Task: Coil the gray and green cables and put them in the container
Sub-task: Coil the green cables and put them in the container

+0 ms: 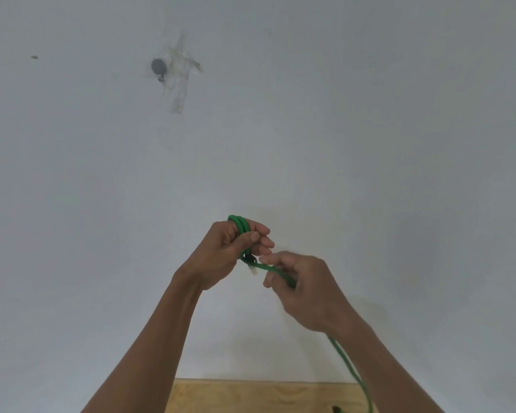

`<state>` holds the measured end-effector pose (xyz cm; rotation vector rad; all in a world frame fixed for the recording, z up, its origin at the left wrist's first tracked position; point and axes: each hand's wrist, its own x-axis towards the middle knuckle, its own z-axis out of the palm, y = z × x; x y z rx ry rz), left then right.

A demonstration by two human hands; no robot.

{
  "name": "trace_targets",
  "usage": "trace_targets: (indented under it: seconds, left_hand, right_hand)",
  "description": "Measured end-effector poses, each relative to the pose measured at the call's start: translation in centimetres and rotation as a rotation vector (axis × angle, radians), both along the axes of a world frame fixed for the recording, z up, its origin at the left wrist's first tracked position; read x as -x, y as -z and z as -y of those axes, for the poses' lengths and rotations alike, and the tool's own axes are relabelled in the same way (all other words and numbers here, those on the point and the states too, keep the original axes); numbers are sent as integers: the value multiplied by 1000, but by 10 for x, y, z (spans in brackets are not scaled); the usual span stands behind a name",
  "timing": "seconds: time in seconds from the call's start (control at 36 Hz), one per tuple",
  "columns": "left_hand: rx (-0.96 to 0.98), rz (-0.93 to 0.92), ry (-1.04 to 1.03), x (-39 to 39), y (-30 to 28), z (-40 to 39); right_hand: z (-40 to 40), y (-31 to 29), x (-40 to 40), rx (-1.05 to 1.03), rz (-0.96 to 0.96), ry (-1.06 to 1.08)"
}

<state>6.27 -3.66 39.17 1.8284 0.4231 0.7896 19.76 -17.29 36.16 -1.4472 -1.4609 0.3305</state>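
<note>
Left hand (pixel 231 251) grips green cable (pixel 241 228) loops, raised before white wall (pixel 370 114). Right hand (pixel 303 289) pinches cable strand just beside it; cable trails down past wrist toward wooden bench (pixel 245 396) at bottom edge. Small round gray fixture (pixel 158 67) on wall, upper left.

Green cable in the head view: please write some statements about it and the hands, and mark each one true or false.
1. The left hand grips loops of the green cable. True.
2. The right hand holds nothing. False: it pinches the cable.
3. The cable hangs down past the right wrist. True.
4. The cable is fully coiled. False: a long length is still loose.
5. The container is in view. False: only a wall and a wooden surface show.
</note>
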Motion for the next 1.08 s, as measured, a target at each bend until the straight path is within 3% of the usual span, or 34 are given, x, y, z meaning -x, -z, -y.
trace_targets:
  seconds: [0.11,0.17,0.25,0.33,0.44,0.67,0.75,0.94,1.08]
  left_hand:
    - [-46,-162,95,7,1,14]
    - [90,-171,151,8,2,22]
    - [342,-126,252,7,5,35]
    - [405,-59,312,5,9,47]
    - [412,56,378,1,10,58]
    - [280,239,358,-12,7,63]
    - [267,262,355,-12,6,62]
    - [287,350,357,-7,-1,54]
    - [215,356,168,-9,-5,44]
  right_hand:
    - [-7,-25,-19,-49,166,-11]
    - [-12,-38,-28,-67,183,-17]
    - [-21,-51,-39,-97,68,-105]
    - [-29,-56,-48,-85,-87,-206]
    - [-37,-39,-52,-102,-374,-282]
    - [-26,8,-16,-78,-667,-303]
    - [-25,18,-4,-2,-725,-235]
    - [-12,28,2,64,-692,-319]
    - [-5,32,20,36,-822,-350]
